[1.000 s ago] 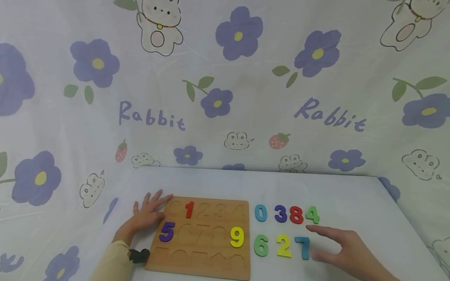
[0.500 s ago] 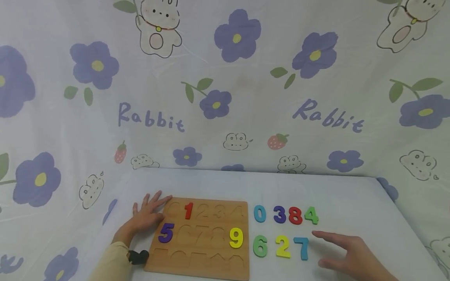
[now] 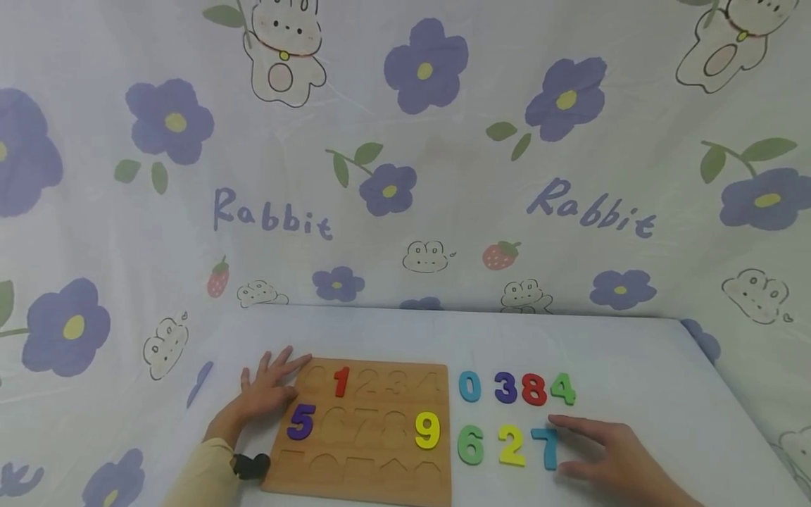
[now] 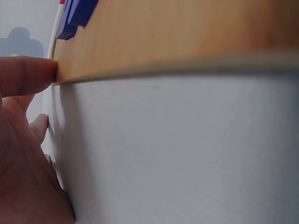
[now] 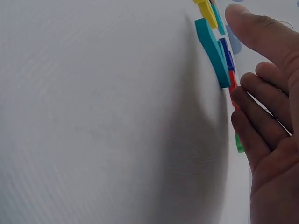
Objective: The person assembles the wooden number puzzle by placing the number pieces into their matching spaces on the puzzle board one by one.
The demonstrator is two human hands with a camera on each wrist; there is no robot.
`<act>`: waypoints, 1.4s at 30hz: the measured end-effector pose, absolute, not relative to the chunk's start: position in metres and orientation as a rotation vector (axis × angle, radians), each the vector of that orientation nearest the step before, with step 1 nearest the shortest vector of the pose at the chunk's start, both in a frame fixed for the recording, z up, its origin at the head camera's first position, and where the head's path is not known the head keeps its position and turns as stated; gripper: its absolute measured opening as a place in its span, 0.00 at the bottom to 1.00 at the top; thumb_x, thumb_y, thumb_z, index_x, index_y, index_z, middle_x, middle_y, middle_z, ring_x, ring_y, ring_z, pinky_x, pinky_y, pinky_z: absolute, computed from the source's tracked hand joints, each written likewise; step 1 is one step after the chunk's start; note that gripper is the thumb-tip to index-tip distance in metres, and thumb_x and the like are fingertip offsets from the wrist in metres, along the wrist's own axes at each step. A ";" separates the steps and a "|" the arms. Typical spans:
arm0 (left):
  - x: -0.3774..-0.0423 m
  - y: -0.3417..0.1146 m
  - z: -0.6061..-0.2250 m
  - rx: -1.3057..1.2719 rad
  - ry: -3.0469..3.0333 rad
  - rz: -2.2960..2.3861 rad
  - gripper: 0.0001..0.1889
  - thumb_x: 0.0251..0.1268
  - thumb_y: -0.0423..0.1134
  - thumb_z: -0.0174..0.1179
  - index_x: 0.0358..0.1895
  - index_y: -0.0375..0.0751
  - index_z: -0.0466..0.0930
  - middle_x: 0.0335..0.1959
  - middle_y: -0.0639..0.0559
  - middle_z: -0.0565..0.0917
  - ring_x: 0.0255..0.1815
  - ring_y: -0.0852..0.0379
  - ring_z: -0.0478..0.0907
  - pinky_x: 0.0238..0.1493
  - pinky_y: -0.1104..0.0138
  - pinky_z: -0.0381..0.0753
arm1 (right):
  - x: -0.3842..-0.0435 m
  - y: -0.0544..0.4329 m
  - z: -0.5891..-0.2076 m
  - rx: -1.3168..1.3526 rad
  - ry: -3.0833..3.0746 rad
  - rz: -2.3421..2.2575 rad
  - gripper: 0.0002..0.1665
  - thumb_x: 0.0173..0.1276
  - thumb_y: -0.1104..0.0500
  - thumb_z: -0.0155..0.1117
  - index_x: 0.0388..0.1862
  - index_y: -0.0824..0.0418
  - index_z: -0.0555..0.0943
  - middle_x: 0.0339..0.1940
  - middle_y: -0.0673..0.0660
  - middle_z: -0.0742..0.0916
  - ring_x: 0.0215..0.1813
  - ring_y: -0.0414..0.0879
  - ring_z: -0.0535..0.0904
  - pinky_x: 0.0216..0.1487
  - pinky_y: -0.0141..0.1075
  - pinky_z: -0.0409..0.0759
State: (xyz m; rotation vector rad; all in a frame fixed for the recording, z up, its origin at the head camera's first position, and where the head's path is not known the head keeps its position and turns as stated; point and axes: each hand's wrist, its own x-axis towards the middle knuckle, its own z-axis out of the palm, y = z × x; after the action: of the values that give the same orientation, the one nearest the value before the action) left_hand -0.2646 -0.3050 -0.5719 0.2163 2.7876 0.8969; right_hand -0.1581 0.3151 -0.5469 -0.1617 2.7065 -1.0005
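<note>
My left hand (image 3: 266,391) rests at the wooden number board (image 3: 364,449) with its fingers spread, the thumb touching the left edge and the index finger at the far left corner. On the board sit a purple 5 (image 3: 300,422), a red 1 (image 3: 341,382) and a yellow 9 (image 3: 429,434). Beside the blue 7 (image 3: 548,443), my right hand (image 3: 611,454) has thumb and index finger apart, one near each end of the piece. In the right wrist view the thumb (image 5: 261,30) stands away from the blue 7 (image 5: 214,53); nothing is held.
Right of the board lie a light blue 0 (image 3: 462,386), purple 3 (image 3: 509,387), red 8 (image 3: 534,388) and green 4 (image 3: 566,396) in a back row. A green 6 (image 3: 463,446) and yellow 2 (image 3: 512,451) lie nearer. A patterned cloth (image 3: 374,239) hangs behind the white table (image 3: 627,359).
My right hand drew back a little to the right, then moved left again to beside the blue 7. The left hand stays on the board; the number pieces keep their places.
</note>
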 end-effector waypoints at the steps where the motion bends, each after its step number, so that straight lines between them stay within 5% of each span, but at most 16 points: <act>1: -0.264 -0.305 -0.574 0.220 2.803 0.897 0.38 0.69 0.38 0.60 0.84 0.56 0.70 0.91 0.31 0.48 0.88 0.17 0.27 0.74 0.18 0.15 | -0.159 0.314 -0.549 -0.145 2.703 -0.999 0.45 0.56 0.43 0.89 0.72 0.50 0.85 0.70 0.49 0.89 0.79 0.63 0.78 0.74 0.64 0.79; 42: -0.266 -0.307 -0.573 0.241 2.798 0.943 0.38 0.69 0.41 0.60 0.84 0.57 0.70 0.91 0.32 0.48 0.88 0.17 0.26 0.73 0.19 0.13 | -0.157 0.305 -0.556 -0.059 2.869 -0.873 0.40 0.58 0.48 0.89 0.70 0.48 0.87 0.65 0.55 0.92 0.71 0.65 0.84 0.68 0.63 0.85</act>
State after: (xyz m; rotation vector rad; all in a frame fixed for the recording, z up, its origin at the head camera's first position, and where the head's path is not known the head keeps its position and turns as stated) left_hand -0.2655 -0.3069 -0.5731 0.2411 2.7976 0.9426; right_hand -0.1572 0.3049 -0.5565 -0.0588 2.8689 -0.8732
